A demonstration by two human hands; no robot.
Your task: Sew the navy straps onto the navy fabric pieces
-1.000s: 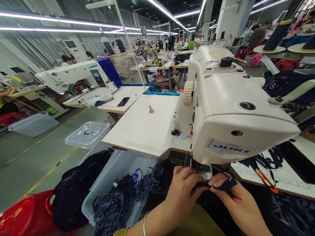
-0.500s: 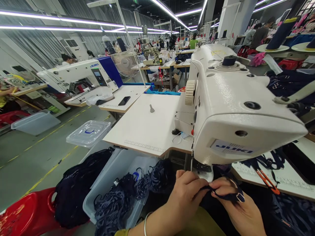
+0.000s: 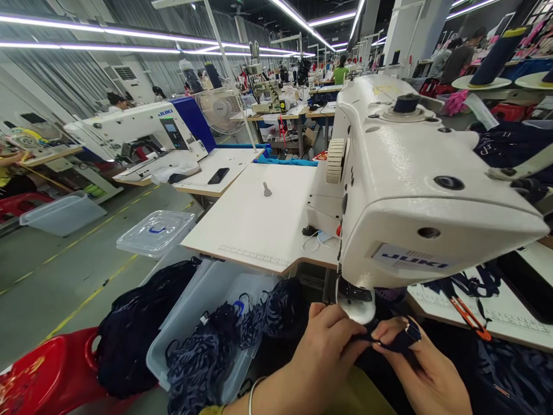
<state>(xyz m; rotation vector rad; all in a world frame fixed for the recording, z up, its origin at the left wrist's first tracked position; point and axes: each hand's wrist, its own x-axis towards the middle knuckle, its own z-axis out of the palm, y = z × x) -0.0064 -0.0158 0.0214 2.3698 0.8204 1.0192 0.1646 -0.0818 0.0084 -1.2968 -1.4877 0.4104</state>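
Note:
Between my two hands runs a navy strap [image 3: 400, 341] with a small metal ring or slider on it. My left hand [image 3: 326, 343] pinches one part of the strap just below the sewing machine's needle area. Close to its right, my right hand [image 3: 425, 369] grips the strap between thumb and fingers, and the metal piece shows above those fingers. Right behind the fingertips stands the white JUKI sewing machine [image 3: 432, 190], its presser area [image 3: 356, 297] just above the strap. The strap's ends are hidden by my hands and the dark fabric below.
A clear plastic bin [image 3: 155, 360] full of navy straps stands at lower left, beside a dark bundle [image 3: 129, 334] and a red stool [image 3: 52, 369]. Orange-handled snips [image 3: 470, 320] lie on the table at right. A metal key-shaped piece [image 3: 266, 189] rests on the white tabletop [image 3: 233, 225].
My right hand has shifted slightly right and turned, bringing the metal piece up and left over its fingers. The left hand stays nearly in place, still pinching.

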